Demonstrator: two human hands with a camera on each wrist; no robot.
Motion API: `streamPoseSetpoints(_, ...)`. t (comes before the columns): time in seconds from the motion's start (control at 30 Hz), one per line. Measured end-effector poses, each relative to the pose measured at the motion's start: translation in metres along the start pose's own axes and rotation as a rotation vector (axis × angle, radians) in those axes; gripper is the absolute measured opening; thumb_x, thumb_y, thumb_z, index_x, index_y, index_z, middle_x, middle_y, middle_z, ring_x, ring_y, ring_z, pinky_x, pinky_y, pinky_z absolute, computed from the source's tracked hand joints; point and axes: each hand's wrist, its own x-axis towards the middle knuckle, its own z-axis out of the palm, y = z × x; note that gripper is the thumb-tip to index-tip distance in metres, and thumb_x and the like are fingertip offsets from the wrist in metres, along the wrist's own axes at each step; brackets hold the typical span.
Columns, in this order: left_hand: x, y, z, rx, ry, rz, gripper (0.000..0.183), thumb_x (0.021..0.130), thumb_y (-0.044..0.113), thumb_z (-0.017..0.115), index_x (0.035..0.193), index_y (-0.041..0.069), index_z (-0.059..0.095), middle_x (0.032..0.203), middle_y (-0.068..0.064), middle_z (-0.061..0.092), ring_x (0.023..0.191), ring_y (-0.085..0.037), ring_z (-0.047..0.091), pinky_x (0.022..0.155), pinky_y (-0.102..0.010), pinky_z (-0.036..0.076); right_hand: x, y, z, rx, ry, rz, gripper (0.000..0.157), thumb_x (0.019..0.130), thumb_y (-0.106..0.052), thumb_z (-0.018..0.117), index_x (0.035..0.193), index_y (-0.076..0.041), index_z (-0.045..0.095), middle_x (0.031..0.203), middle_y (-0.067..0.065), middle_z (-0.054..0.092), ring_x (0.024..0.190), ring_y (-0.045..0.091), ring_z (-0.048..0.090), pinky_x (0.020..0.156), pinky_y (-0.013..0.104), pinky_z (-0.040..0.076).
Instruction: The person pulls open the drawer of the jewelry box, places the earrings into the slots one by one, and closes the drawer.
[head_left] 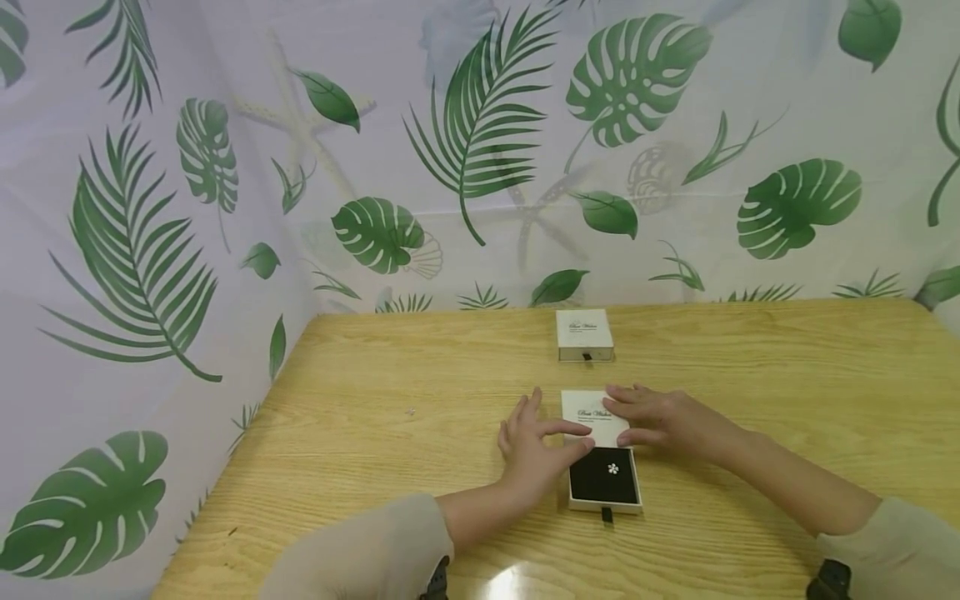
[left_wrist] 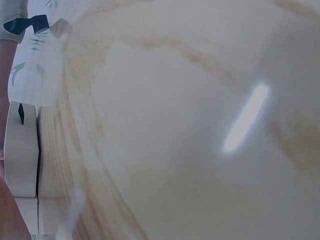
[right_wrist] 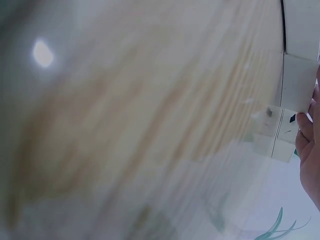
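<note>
A small white drawer-style gift box with "Best Wishes" on its sleeve [head_left: 583, 405] lies on the table, its drawer [head_left: 606, 506] pulled out toward me. On the drawer's black pad [head_left: 588, 483] sits a white flower-shaped piece of jewellery [head_left: 612, 468]. My left hand [head_left: 528, 454] reaches over from the left, index fingertip over the sleeve's near edge and thumb tip close to it; the other fingers point upward. My right hand [head_left: 671, 423] touches the sleeve's right side, fingertips at the far corner and thumb at the near one. In the right wrist view its fingers [right_wrist: 304, 131] lie along the box's side.
Behind stands a second, closed "Best Wishes" box [head_left: 585, 333] with a black pull tab. A tiny pale object [head_left: 410, 411] lies on the wooden table [head_left: 337, 500] to the left. Leaf-print cloth [head_left: 480, 275] hangs at the table's back and left.
</note>
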Motion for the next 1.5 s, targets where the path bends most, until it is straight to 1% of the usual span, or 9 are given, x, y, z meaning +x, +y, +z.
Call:
streamPoseSetpoints(0.17,0.003,-0.001,-0.008,-0.129,-0.047,0.011,0.016,0.079,0.024,0.075,0.092,0.015,0.077,0.15,-0.01,0.036,0.139,-0.04,0.024,0.11,-0.063,0.016,0.0,0.001,0.0,0.008,-0.008,0.009,0.05,0.08,-0.026,0.073,0.122,0.0,0.062,0.128,0.021,0.056,0.111,0.046,0.055,0.086,0.054,0.049)
streamPoseSetpoints(0.23,0.004,-0.002,-0.011,-0.15,-0.072,0.034,0.017,0.082,0.023,0.074,0.095,0.013,0.076,0.147,-0.01,0.041,0.137,-0.04,0.028,0.109,-0.062,0.02,0.0,0.001,0.0,0.015,-0.01,0.006,0.05,0.08,-0.026,0.073,0.122,0.0,0.062,0.128,0.021,0.056,0.11,0.047,0.056,0.085,0.054,0.049)
streamPoseSetpoints(0.5,0.001,-0.004,-0.026,-0.16,-0.104,0.094,0.019,0.084,0.021,0.072,0.098,0.009,0.075,0.127,-0.005,0.06,0.125,-0.028,0.048,0.109,-0.053,0.029,0.0,0.002,0.0,0.021,0.005,-0.014,0.05,0.08,-0.027,0.073,0.121,0.001,0.063,0.125,0.023,0.057,0.104,0.049,0.058,0.082,0.054,0.05)
streamPoseSetpoints(0.7,0.003,-0.008,-0.041,-0.2,-0.197,0.113,0.024,0.086,0.022,0.071,0.105,0.008,0.072,0.123,-0.003,0.062,0.122,-0.023,0.049,0.105,-0.053,0.034,0.0,0.002,0.004,0.021,0.021,-0.027,0.05,0.079,-0.025,0.074,0.12,0.001,0.063,0.126,0.023,0.056,0.105,0.048,0.058,0.084,0.053,0.049)
streamPoseSetpoints(0.9,0.006,-0.006,-0.059,-0.132,-0.25,0.179,0.03,0.084,0.024,0.073,0.11,0.009,0.07,0.123,-0.003,0.063,0.119,-0.018,0.052,0.106,-0.049,0.034,0.0,0.002,0.003,0.019,0.011,-0.022,0.05,0.08,-0.026,0.073,0.12,0.001,0.062,0.126,0.024,0.056,0.106,0.048,0.057,0.084,0.053,0.049)
streamPoseSetpoints(1.07,0.01,-0.006,-0.071,0.004,-0.218,0.314,0.031,0.082,0.026,0.075,0.109,0.011,0.072,0.121,-0.001,0.064,0.117,-0.015,0.051,0.1,-0.041,0.042,0.0,0.001,0.0,0.036,-0.01,0.001,0.051,0.08,-0.027,0.073,0.122,0.001,0.062,0.127,0.023,0.056,0.109,0.048,0.056,0.086,0.054,0.047)
streamPoseSetpoints(1.3,0.014,-0.013,-0.083,0.209,-0.111,0.605,0.028,0.079,0.022,0.077,0.104,0.009,0.073,0.117,-0.003,0.065,0.115,-0.02,0.053,0.095,-0.04,0.045,0.001,0.003,0.0,0.022,0.001,-0.018,0.051,0.08,-0.026,0.073,0.122,0.0,0.061,0.127,0.022,0.056,0.111,0.045,0.056,0.087,0.053,0.047)
streamPoseSetpoints(1.4,0.018,-0.017,-0.089,0.273,-0.07,0.701,0.029,0.077,0.021,0.079,0.102,0.01,0.074,0.115,-0.003,0.066,0.112,-0.021,0.055,0.094,-0.04,0.045,0.0,0.004,0.001,0.016,0.004,-0.015,0.051,0.08,-0.026,0.073,0.122,0.0,0.061,0.127,0.021,0.056,0.111,0.045,0.055,0.088,0.053,0.047)
streamPoseSetpoints(1.5,0.022,-0.019,-0.097,0.337,-0.054,0.77,0.031,0.074,0.021,0.081,0.102,0.011,0.074,0.114,-0.005,0.066,0.11,-0.021,0.057,0.094,-0.04,0.046,0.0,0.003,0.001,0.021,0.007,-0.015,0.051,0.08,-0.026,0.073,0.123,0.0,0.061,0.128,0.021,0.056,0.111,0.045,0.055,0.088,0.053,0.046)
